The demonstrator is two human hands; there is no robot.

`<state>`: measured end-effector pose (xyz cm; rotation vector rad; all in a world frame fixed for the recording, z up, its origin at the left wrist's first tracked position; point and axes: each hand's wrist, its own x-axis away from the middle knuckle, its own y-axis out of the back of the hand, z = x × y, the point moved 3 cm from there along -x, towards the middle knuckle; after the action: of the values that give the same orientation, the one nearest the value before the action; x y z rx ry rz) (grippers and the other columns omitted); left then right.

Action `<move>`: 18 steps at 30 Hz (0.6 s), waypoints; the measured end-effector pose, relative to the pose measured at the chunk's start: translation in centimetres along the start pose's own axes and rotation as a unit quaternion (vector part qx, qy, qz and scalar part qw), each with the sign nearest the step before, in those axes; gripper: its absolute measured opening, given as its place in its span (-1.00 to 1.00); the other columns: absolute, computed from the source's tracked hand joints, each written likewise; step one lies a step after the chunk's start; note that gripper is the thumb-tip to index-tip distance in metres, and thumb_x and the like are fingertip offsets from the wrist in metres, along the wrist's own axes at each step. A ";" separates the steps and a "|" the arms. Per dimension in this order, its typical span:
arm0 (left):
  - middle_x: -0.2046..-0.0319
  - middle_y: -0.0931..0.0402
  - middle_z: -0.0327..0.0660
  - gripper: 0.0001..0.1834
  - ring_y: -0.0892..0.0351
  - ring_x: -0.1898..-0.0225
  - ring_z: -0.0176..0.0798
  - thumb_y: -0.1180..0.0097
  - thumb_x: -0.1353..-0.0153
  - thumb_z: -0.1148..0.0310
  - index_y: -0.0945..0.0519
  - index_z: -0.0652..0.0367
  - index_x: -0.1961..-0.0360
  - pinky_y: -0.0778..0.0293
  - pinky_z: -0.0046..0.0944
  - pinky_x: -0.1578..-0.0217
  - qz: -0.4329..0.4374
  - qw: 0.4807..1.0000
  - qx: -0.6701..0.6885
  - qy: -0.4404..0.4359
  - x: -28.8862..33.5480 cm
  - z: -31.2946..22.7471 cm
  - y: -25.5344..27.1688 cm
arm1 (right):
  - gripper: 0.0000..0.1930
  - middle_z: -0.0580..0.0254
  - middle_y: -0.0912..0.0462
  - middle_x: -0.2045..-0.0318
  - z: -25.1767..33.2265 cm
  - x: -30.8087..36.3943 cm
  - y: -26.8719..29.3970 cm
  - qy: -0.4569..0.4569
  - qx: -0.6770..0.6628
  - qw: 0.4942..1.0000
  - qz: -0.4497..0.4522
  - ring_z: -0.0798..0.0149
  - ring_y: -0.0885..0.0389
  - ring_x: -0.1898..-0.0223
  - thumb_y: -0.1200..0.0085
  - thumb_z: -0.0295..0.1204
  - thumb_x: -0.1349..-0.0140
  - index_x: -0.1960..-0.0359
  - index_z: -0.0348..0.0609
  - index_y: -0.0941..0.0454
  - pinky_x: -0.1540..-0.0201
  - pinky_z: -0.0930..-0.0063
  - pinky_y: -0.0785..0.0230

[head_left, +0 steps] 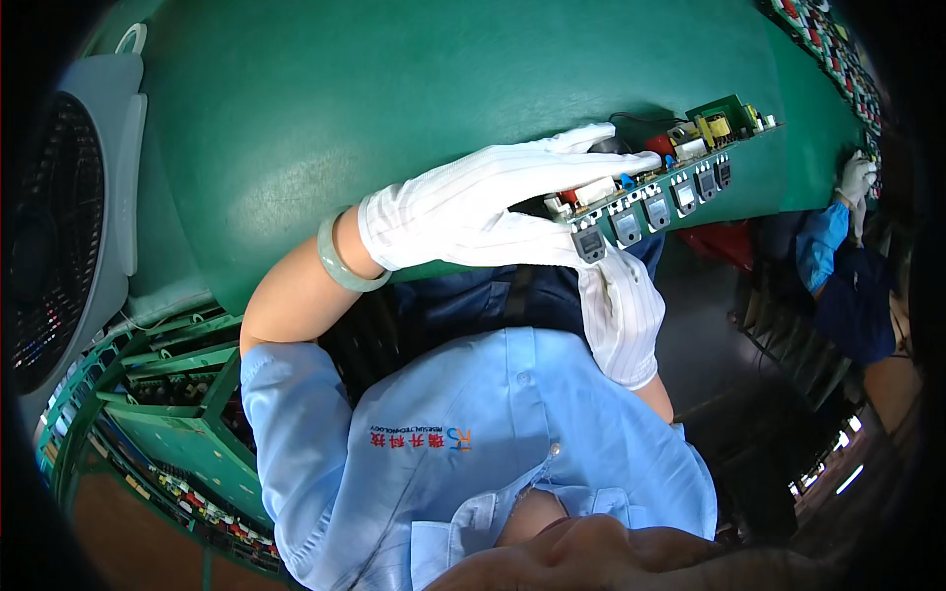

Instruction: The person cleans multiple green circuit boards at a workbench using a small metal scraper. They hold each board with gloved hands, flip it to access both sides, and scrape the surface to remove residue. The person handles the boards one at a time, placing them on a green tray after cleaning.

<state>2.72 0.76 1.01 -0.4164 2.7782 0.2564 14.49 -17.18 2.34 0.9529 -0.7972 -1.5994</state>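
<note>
A circuit board [695, 161] is held on edge above the near side of a green work table [325, 98]. Coils, capacitors and a small upright green board stand on its far side, and a row of black flat components with metal tabs [655, 211] hangs along its near side. My left hand [483, 207], in a white striped glove, grips the board's left part, with fingers over the top and thumb along the near side. From below, my right hand [623, 310], gloved too, has its curled fingertips at the leftmost black component. What those fingertips cover is hidden.
At the left stands a fan [54, 236] with a pale frame. Green racks [182, 433] filled with boards are at the lower left. Several more boards [833, 59] line the far right edge, where a co-worker's gloved hand [857, 179] reaches in.
</note>
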 end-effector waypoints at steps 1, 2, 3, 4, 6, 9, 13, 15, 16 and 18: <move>0.12 -0.60 -0.04 -0.27 -0.59 0.03 0.02 -0.20 -0.22 0.13 -0.26 0.09 -0.38 0.02 0.13 -0.41 -0.002 1.000 0.001 0.000 -0.1 -0.2 0.0 | -0.64 0.00 -0.65 0.22 0.1 -0.1 0.1 0.008 -0.004 1.000 -0.001 0.02 -0.67 0.26 -0.17 -0.55 -0.20 -0.05 -0.28 -0.49 0.30 0.35 -0.54; 0.13 -0.60 -0.04 -0.27 -0.58 0.03 0.03 -0.20 -0.22 0.14 -0.26 0.10 -0.37 0.02 0.12 -0.41 -0.004 1.000 0.002 0.001 -0.1 -0.3 -0.1 | -0.66 0.00 -0.65 0.23 0.1 -0.1 0.1 0.016 -0.007 1.000 -0.002 0.02 -0.67 0.27 -0.16 -0.55 -0.20 -0.03 -0.30 -0.49 0.30 0.35 -0.54; 0.14 -0.60 -0.04 -0.27 -0.58 0.03 0.03 -0.20 -0.22 0.14 -0.26 0.10 -0.37 0.02 0.12 -0.41 -0.004 1.000 -0.001 -0.002 -0.1 -0.2 0.0 | -0.69 0.00 -0.65 0.23 0.1 -0.2 0.0 0.008 -0.031 0.999 -0.007 0.03 -0.67 0.27 -0.15 -0.56 -0.20 0.00 -0.29 -0.50 0.30 0.35 -0.53; 0.14 -0.60 -0.04 -0.27 -0.58 0.03 0.04 -0.20 -0.22 0.14 -0.26 0.11 -0.37 0.02 0.13 -0.41 -0.005 1.000 -0.003 -0.005 -0.1 0.0 0.1 | -0.71 0.01 -0.65 0.23 0.1 -0.3 -0.2 0.000 -0.055 0.998 -0.012 0.04 -0.67 0.28 -0.15 -0.57 -0.19 0.04 -0.28 -0.50 0.31 0.36 -0.53; 0.16 -0.60 -0.03 -0.27 -0.58 0.03 0.05 -0.20 -0.22 0.13 -0.26 0.12 -0.37 0.02 0.13 -0.41 -0.008 1.000 -0.006 -0.011 0.0 0.3 0.1 | -0.76 0.02 -0.65 0.23 -0.1 -0.2 -0.4 -0.017 -0.082 0.996 -0.017 0.04 -0.67 0.28 -0.14 -0.58 -0.19 0.09 -0.26 -0.50 0.30 0.35 -0.53; 0.17 -0.59 -0.02 -0.27 -0.58 0.04 0.08 -0.18 -0.23 0.12 -0.26 0.13 -0.37 0.04 0.14 -0.41 -0.008 1.000 -0.001 -0.017 0.0 0.4 0.0 | -0.79 0.02 -0.64 0.21 -0.6 0.1 -0.2 -0.029 -0.083 0.996 -0.014 0.02 -0.66 0.26 -0.12 -0.58 -0.19 0.13 -0.24 -0.51 0.26 0.32 -0.52; 0.16 -0.59 -0.01 -0.28 -0.57 0.05 0.12 -0.15 -0.25 0.10 -0.24 0.15 -0.37 0.05 0.14 -0.41 0.000 1.000 0.012 -0.010 0.1 0.3 -0.1 | -0.79 0.04 -0.63 0.21 -0.2 -0.1 0.1 -0.006 -0.036 0.999 0.001 0.01 -0.62 0.19 -0.13 -0.56 -0.18 0.13 -0.20 -0.53 0.19 0.26 -0.50; 0.14 -0.59 0.01 -0.25 -0.44 -0.09 0.11 -0.15 -0.23 0.07 -0.25 0.14 -0.38 0.04 0.12 -0.40 0.006 1.000 0.013 0.008 0.2 0.4 -0.2 | -0.80 0.05 -0.63 0.22 0.1 -0.3 0.1 0.001 -0.016 1.000 0.001 0.01 -0.60 0.17 -0.14 -0.54 -0.17 0.15 -0.18 -0.55 0.16 0.25 -0.48; 0.11 -0.59 0.02 -0.22 -0.30 -0.24 0.10 -0.15 -0.20 0.03 -0.26 0.13 -0.38 0.01 0.09 -0.39 0.011 1.000 0.014 0.023 0.2 0.6 -0.2 | -0.80 0.06 -0.62 0.22 0.1 -0.4 0.0 0.003 -0.013 1.000 -0.001 0.02 -0.59 0.17 -0.16 -0.52 -0.16 0.16 -0.16 -0.55 0.16 0.24 -0.48; 0.04 -0.58 0.04 -0.20 -0.15 -0.39 0.10 -0.15 -0.18 -0.01 -0.27 0.13 -0.38 -0.01 0.07 -0.38 0.011 0.999 0.018 0.034 0.3 0.8 -0.3 | -0.81 0.06 -0.62 0.22 0.3 -0.6 0.0 0.014 -0.017 1.000 -0.001 0.03 -0.59 0.17 -0.18 -0.50 -0.14 0.19 -0.15 -0.57 0.16 0.23 -0.47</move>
<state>2.77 0.58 0.17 -0.3921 2.8504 0.2016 14.29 -16.57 2.60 0.9502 -0.7490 -1.5941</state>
